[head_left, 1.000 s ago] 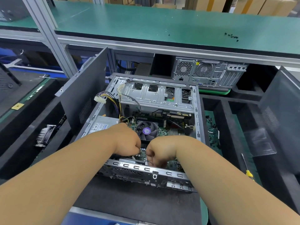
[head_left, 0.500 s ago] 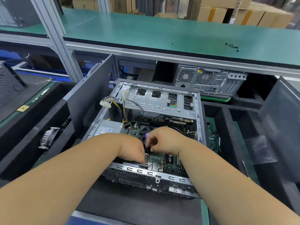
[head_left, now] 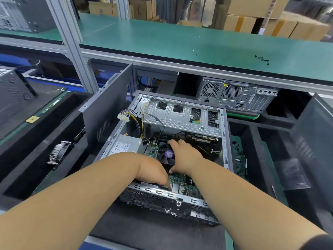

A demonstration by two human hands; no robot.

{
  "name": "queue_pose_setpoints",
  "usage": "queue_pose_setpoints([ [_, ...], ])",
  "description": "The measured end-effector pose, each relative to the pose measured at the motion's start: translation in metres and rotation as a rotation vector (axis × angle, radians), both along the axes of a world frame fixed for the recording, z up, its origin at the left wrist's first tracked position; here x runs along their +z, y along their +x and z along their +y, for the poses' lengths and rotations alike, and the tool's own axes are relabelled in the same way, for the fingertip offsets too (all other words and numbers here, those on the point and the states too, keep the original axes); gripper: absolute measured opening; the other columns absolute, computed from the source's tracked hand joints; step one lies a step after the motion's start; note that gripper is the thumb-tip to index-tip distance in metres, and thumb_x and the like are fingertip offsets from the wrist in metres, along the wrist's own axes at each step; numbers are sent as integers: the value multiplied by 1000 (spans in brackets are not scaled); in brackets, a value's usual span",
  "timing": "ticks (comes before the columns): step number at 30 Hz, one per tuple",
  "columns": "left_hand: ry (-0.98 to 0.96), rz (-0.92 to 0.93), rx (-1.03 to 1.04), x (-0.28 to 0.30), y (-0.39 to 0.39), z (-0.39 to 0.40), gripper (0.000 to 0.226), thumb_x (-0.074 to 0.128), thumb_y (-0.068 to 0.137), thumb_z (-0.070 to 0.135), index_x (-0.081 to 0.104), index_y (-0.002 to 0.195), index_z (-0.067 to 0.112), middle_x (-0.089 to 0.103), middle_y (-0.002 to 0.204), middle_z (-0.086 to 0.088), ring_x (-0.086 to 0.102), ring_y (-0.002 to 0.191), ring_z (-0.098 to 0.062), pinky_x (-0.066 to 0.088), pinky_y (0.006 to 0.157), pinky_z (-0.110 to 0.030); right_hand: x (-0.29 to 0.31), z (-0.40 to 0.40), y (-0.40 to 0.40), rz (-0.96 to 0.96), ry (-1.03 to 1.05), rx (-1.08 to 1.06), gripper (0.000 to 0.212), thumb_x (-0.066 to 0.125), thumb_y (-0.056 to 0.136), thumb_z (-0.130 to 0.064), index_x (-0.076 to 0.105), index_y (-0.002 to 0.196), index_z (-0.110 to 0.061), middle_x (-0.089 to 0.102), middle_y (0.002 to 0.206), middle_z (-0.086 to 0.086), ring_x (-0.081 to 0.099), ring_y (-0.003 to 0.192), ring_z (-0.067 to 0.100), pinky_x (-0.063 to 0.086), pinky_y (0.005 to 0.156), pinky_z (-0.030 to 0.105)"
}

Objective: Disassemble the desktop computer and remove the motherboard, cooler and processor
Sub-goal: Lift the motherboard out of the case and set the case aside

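Reaching into the open computer case [head_left: 224, 141], my right hand [head_left: 182, 152] grips the cooler [head_left: 166, 154] on the motherboard [head_left: 177, 178]; my left hand [head_left: 153, 171] presses straight fingers by the near rim, power supply [head_left: 126, 146] crowding left.

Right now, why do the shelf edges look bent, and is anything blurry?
Head view: the wide-angle lens bows the long green shelf; the cardboard boxes behind look soft, the open grey computer case stays fairly sharp; lighting is even, without harsh glare.
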State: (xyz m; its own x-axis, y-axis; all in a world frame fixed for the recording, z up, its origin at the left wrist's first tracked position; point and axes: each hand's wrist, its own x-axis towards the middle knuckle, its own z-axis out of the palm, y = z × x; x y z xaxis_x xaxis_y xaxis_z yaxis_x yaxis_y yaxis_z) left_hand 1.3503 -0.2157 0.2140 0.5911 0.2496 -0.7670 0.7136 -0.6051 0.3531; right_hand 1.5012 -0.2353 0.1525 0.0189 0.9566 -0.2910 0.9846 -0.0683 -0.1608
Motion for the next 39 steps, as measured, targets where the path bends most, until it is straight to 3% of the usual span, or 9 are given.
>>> queue_pose_setpoints([
  [5,94,20,-25,-3,0,-1,37,42,98,28,65,124,15,59,128,2,52,116,-18,38,107,-38,-3,2,4,56,41,3,99,80,74,-46,25,153,-22,42,142,12,49,126,34,46,101,41],
  [9,328,-29,-42,-6,-3,1,28,42,97,26,64,111,17,63,114,-6,55,96,-22,42,78,-31,-5,3,6,34,55,40,92,69,85,-51,19,155,-19,36,150,11,48,129,34,46,101,42],
  [12,450,9,-58,-13,-2,0,18,47,94,20,59,107,15,63,108,-7,51,85,-22,38,68,-30,-3,5,7,17,37,51,86,62,90,-52,17,156,-18,28,155,14,43,134,36,43,105,46],
  [17,488,117,-74,-12,5,-2,22,53,91,12,59,113,11,64,111,-7,53,86,-20,47,76,-32,2,7,12,43,15,39,80,57,94,-50,18,156,-18,22,159,15,38,139,35,40,109,45],
  [22,552,199,-103,-12,11,-3,27,62,90,23,61,116,14,58,101,-1,53,85,-19,47,76,-30,8,10,19,100,34,22,74,49,98,-52,19,157,-18,19,162,14,31,143,33,32,113,42],
  [25,706,80,-186,-9,6,-1,21,68,84,32,58,98,20,58,97,2,56,85,-21,45,68,-32,11,11,23,141,63,3,65,49,98,-50,33,151,-16,34,154,15,41,135,34,38,108,43],
  [30,794,-49,-396,-11,-10,14,37,73,76,48,54,97,25,51,104,3,54,92,-21,33,69,-32,13,10,26,177,72,-7,59,49,98,-49,40,146,-16,42,147,14,47,130,33,42,104,42],
  [35,753,-193,-325,-17,-25,18,24,67,74,41,55,91,29,45,96,11,39,73,-13,43,66,-32,17,8,25,146,47,-10,59,46,99,-50,37,147,-18,42,148,12,47,130,31,42,104,44],
  [39,752,-273,-274,-17,-31,20,18,62,73,41,48,81,33,41,89,13,44,72,-12,44,66,-31,27,-2,18,113,68,-39,55,46,100,-45,35,146,-17,43,148,9,48,129,30,43,101,41],
])
